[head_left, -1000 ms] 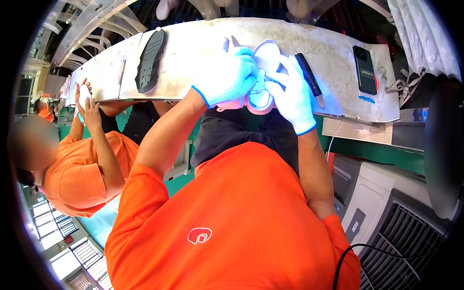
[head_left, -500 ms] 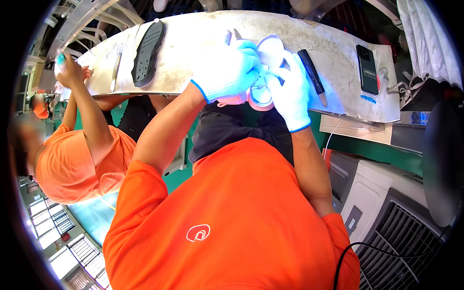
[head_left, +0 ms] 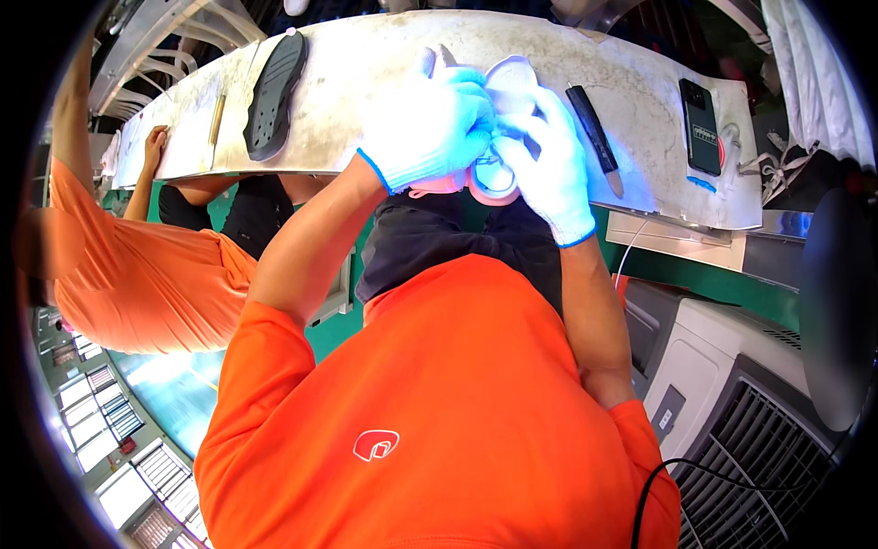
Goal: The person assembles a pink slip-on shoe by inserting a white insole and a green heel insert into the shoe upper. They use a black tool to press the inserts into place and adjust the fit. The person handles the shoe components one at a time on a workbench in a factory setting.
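Observation:
Both my hands wear white knit gloves with blue cuffs, strongly overexposed. A pale shoe [head_left: 495, 179] with a pinkish sole rim sits at the table's front edge, its light tongue-like flap [head_left: 511, 79] standing up beyond my fingers. My left hand [head_left: 434, 128] is closed round the shoe's left side and hides much of it. From the right, my right hand [head_left: 551, 160] bends over the shoe's opening, thumb and fingers curled against its upper. Glare hides what lies between those fingertips. A black-handled knife [head_left: 593, 126] lies to the right of my right hand.
A black shoe sole [head_left: 275, 96] and a thin stick-like tool [head_left: 218, 121] lie on the worn table [head_left: 352, 50] at left. A dark phone [head_left: 699, 128] rests at right. Beside me on the left sits a person in orange [head_left: 151, 265]. A grey-white machine [head_left: 704, 393] stands low on the right.
My right hand has shifted slightly, its thumb and fingers a little farther apart over the shoe. My left hand keeps its hold. The neighbouring person has leaned and lowered a raised hand to the table.

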Motion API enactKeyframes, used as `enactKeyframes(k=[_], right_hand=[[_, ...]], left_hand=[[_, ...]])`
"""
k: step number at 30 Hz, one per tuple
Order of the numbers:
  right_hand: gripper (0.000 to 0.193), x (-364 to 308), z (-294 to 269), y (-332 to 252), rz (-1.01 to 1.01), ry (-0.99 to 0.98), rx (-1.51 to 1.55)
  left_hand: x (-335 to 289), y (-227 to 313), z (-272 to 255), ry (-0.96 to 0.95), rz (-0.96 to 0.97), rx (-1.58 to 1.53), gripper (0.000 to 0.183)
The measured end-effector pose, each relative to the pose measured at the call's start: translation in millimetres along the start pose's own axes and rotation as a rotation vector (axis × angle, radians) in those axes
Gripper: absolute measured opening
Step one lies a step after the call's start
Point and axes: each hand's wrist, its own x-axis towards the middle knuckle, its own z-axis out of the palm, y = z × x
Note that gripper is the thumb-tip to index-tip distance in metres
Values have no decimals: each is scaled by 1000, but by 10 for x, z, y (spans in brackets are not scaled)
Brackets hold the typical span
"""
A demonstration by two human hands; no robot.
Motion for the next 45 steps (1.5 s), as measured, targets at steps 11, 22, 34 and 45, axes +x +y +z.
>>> enactKeyframes(k=[11,22,34,45], right_hand=[[21,75,42,86,-104,-13,-63],[17,69,79,54,-85,9,-11],[16,75,67,54,-87,21,-3],[22,-19,-126,59,-47,53,-155]], left_hand=[[6,-1,84,279,122,-9,13],[-18,18,78,266,80,-17,17],[6,-23,79,233,91,-37,13],[46,64,-28,62,-2,64,24]])
